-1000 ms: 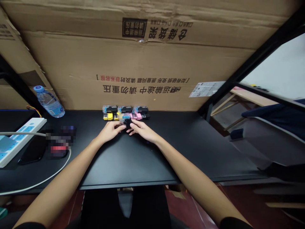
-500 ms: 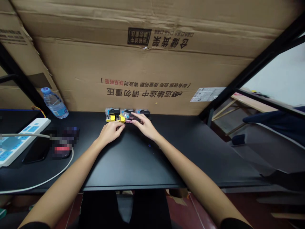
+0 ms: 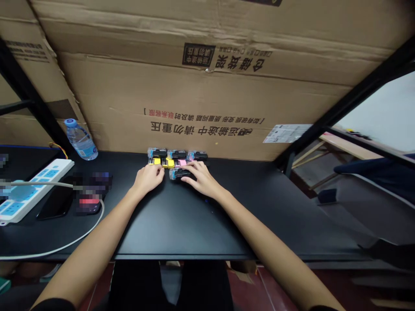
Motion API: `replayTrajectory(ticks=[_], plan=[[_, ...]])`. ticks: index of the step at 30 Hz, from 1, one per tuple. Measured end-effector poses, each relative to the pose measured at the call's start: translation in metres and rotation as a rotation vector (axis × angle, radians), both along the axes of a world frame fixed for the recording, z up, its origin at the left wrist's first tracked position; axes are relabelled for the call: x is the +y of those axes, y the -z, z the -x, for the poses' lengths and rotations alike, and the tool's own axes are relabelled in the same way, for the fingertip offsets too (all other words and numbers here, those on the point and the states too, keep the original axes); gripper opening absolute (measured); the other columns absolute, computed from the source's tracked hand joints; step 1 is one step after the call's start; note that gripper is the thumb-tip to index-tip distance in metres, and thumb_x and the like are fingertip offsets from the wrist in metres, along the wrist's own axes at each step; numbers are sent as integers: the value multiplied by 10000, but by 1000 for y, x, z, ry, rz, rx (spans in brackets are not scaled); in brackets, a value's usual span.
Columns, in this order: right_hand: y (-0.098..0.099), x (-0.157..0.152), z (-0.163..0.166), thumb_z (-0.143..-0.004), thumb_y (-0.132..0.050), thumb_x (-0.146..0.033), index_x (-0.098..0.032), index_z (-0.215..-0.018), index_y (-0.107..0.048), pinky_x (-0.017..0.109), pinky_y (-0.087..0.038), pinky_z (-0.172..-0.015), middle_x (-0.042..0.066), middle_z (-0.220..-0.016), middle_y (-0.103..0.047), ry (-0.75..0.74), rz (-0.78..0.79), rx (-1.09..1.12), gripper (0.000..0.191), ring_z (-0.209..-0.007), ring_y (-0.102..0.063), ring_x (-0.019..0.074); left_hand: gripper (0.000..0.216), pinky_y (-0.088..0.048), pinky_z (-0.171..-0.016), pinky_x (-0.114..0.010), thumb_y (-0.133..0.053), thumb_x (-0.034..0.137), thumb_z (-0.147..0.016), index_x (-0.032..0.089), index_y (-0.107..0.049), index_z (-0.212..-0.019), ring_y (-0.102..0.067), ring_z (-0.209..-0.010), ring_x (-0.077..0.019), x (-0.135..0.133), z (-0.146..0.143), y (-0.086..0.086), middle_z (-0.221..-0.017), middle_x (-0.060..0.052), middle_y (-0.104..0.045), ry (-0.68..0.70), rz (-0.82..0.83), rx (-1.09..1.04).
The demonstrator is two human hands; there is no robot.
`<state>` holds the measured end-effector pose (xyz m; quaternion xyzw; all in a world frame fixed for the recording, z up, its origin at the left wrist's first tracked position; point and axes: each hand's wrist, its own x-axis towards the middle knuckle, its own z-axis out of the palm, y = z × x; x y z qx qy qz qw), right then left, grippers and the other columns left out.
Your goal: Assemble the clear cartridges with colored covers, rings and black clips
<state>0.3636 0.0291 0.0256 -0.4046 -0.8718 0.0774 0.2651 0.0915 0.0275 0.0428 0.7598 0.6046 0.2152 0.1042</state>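
water bottle (image 3: 81,140), capped, stands far left on the black bench (image 3: 181,216); left hand (image 3: 147,179), grip loosely curled and empty, sits just beside a yellow cartridge (image 3: 168,163); right hand (image 3: 202,181), grip released, lays fingers on a cyan cartridge (image 3: 177,173) before the row, below a cardboard box (image 3: 207,95).
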Motion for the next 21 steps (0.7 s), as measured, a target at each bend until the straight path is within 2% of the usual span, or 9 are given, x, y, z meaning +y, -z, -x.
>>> replayTrajectory(ticks=[4, 7, 10, 12, 14, 16, 18, 21], plan=[[9, -1, 1, -1067, -646, -486, -308, -1472, -684, 606, -431, -1194, 139, -1424, -674, 19, -35, -93, 444, -1386, -509, 384, 347, -445, -715, -313, -513, 405, -1036, 235, -718, -814, -719, -784, -266, -1, -2, 2, -834, -91, -763, 31, 32, 10], [6, 3, 8, -1068, -632, -476, -282, -1468, -681, 587, -464, -1142, 160, -1416, -673, 86, -64, -65, 448, -1359, -532, 391, 347, -418, -697, -314, -520, 425, -1026, 240, -703, -796, -707, -771, -264, -2, -4, 2, -824, -79, -754, 56, 50, 33], [-4, 4, 4, -1061, -612, -508, -243, -1359, -728, 544, -508, -1059, 174, -1324, -699, 218, -87, 51, 415, -1239, -598, 378, 376, -393, -679, -321, -518, 442, -1021, 242, -677, -745, -694, -753, -271, -2, -4, 1, -786, -75, -732, 61, 52, 19], [-11, 3, -8, -1069, -573, -486, -221, -1203, -755, 493, -522, -994, 153, -1163, -735, 308, -88, 142, 349, -1101, -645, 338, 389, -383, -675, -323, -521, 442, -1017, 243, -660, -714, -688, -743, -274, -2, -3, 0, -761, -72, -718, 57, 46, 9], [-14, 2, -25, -1041, -591, -466, -224, -1065, -724, 413, -524, -852, 86, -922, -731, 386, 9, 186, 278, -888, -663, 276, 385, -372, -671, -323, -531, 439, -1011, 243, -652, -702, -682, -736, -273, -2, -2, -2, -750, -71, -712, 51, 38, 1], [-14, 3, -42, -963, -670, -441, -233, -1017, -664, 338, -481, -713, 0, -742, -681, 400, 208, 167, 215, -703, -631, 219, 379, -354, -663, -322, -538, 440, -1006, 242, -646, -702, -676, -732, -269, -2, -1, -2, -753, -72, -714, 48, 38, -6], [-12, 4, -54, -865, -721, -335, -234, -900, -612, 291, -433, -645, -33, -684, -659, 331, 376, 96, 152, -643, -614, 182, 385, -331, -652, -321, -528, 449, -1009, 241, -639, -705, -672, -735, -263, -2, -1, -2, -765, -73, -722, 49, 47, -1], [-13, 5, -64, -773, -703, -206, -234, -749, -544, 255, -384, -586, -38, -639, -653, 270, 558, -4, 164, -608, -607, 151, 395, -313, -644, -320, -507, 463, -1015, 237, -631, -716, -677, -756, -255, -3, -2, -2, -784, -67, -732, 52, 77, 22]])
